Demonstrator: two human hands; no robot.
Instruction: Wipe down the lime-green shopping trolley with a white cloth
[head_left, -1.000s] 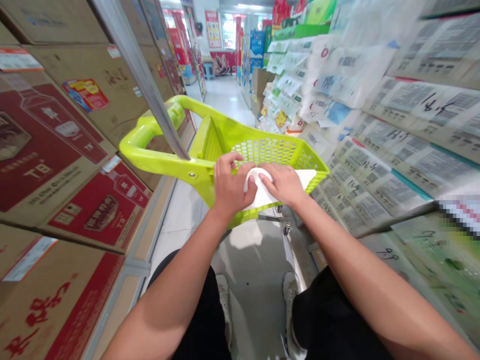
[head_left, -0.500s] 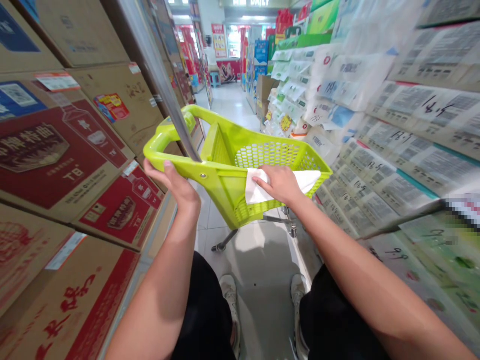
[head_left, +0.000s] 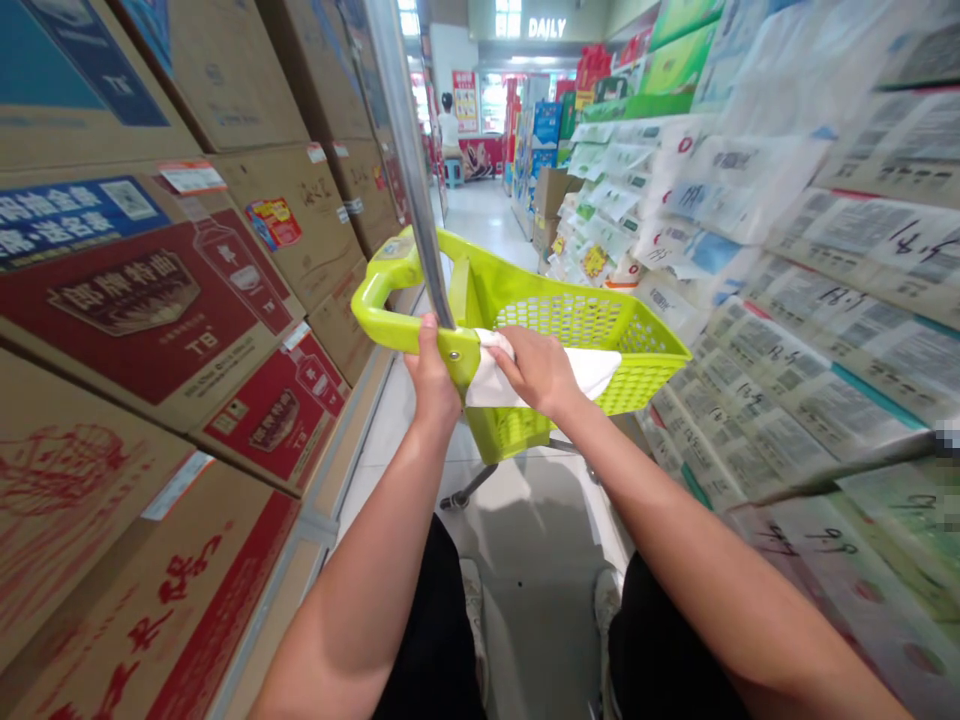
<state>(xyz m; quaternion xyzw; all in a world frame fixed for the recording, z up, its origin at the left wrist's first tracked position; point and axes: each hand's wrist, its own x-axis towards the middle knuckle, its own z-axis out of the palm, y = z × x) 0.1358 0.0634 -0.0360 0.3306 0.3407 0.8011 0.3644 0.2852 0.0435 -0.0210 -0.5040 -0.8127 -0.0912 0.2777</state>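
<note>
A lime-green shopping cart (head_left: pixel 495 290) with perforated basket walls stands in front of me, turned sideways on wheeled metal legs. My left hand (head_left: pixel 436 385) grips the rim near its handle end, thumb on the outside and the other fingers mostly hidden behind. Against the side nearest me lies a white cloth (head_left: pixel 491 385), folded over the top edge. My right hand (head_left: pixel 536 372) is closed on the cloth and the rim beneath it, fingers curled over the edge. The two hands are a short distance apart.
Stacked cardboard cartons (head_left: pixel 142 290) line the left side. Piled packs of paper tissue (head_left: pixel 810 330) line the right. A metal pole (head_left: pixel 409 150) rises at the cart's handle end. Far down the aisle a person (head_left: pixel 448 130) sits on a blue stool (head_left: pixel 454 172).
My left hand has moved right from under the handle's corner to the rim by the pole, and closed there. My right hand and the cloth have slid along the rim toward the handle.
</note>
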